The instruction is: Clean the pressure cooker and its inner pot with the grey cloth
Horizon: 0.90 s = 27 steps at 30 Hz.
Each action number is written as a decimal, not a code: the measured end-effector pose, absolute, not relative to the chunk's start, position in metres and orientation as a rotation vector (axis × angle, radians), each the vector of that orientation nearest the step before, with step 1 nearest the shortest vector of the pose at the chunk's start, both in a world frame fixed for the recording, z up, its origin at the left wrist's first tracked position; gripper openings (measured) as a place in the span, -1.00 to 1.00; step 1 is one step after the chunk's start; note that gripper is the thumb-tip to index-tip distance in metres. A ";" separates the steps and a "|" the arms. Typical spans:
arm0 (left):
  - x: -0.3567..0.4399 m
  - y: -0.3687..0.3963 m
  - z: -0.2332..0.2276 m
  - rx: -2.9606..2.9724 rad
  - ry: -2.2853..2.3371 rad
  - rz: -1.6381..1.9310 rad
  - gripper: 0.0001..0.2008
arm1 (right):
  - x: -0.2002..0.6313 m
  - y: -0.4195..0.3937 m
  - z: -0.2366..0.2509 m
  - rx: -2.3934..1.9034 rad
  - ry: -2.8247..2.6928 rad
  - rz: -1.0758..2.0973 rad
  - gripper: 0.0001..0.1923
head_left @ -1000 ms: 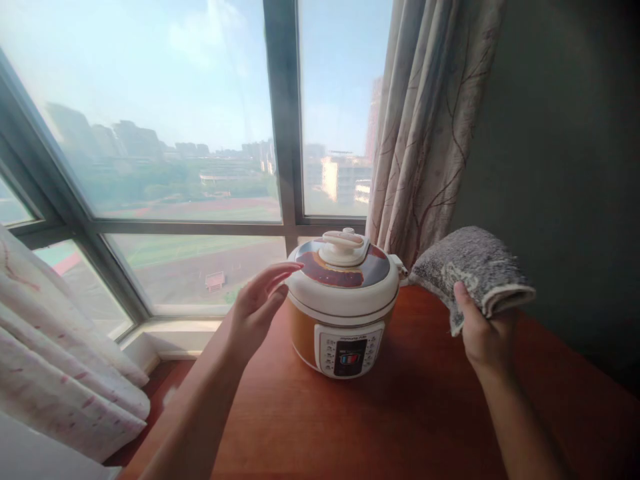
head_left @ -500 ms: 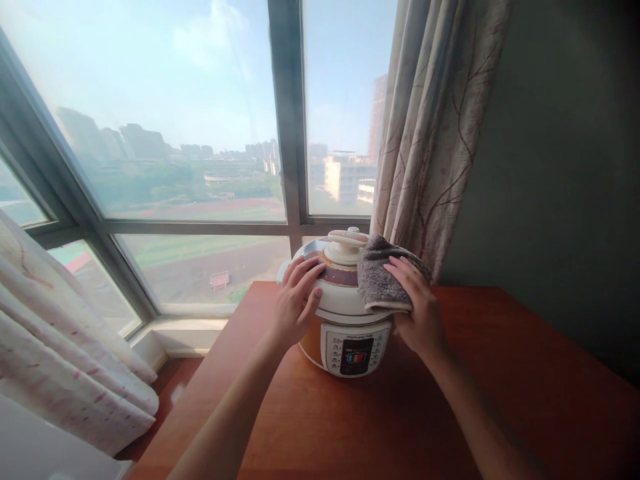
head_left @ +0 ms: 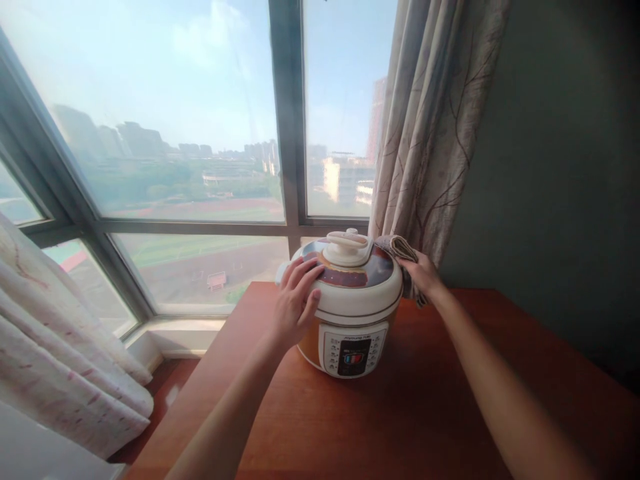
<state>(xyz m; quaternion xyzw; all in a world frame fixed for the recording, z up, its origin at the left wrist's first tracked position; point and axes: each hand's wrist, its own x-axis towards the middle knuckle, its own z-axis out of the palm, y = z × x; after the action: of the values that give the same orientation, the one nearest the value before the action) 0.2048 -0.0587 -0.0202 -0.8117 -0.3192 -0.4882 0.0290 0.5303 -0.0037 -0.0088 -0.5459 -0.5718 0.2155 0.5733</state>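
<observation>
The cooker (head_left: 359,305) stands on the table (head_left: 425,400), just right of the left hand (head_left: 295,308), its lid (head_left: 345,276) on and its inside hidden. That hand rests loosely on top, grasping nothing; the right hand (head_left: 423,273) grips a folded cloth (head_left: 397,247) beside the lid.

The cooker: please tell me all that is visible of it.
The cooker stands upright on the table, lid apparently closed. Its body is golden brown; the white lid looks plastic, with a glossy dark top and white handle. Its front has a white panel with dark display and buttons. The left hand rests on the lid; a cloth in the right hand seems to touch its right side.
</observation>
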 end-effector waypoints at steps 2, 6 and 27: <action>0.205 -0.059 -0.021 -2.497 -0.996 -1.499 -0.58 | 0.524 -0.015 -0.018 -1.227 -1.330 0.365 -0.53; 0.207 -0.060 -0.020 -2.492 -1.013 -1.495 -0.58 | 0.504 -0.050 -0.039 -1.082 -1.331 0.093 -0.52; 0.210 -0.060 -0.020 -2.466 -1.034 -1.542 -0.56 | 0.510 -0.021 -0.027 -1.087 -1.204 0.327 -0.49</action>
<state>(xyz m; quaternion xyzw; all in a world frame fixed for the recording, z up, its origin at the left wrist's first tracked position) 0.2105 -0.0601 -0.0199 -0.7985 -0.3349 -0.4994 0.0276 0.5097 -0.0213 -0.0275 -0.4835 -0.5356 0.1454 0.6769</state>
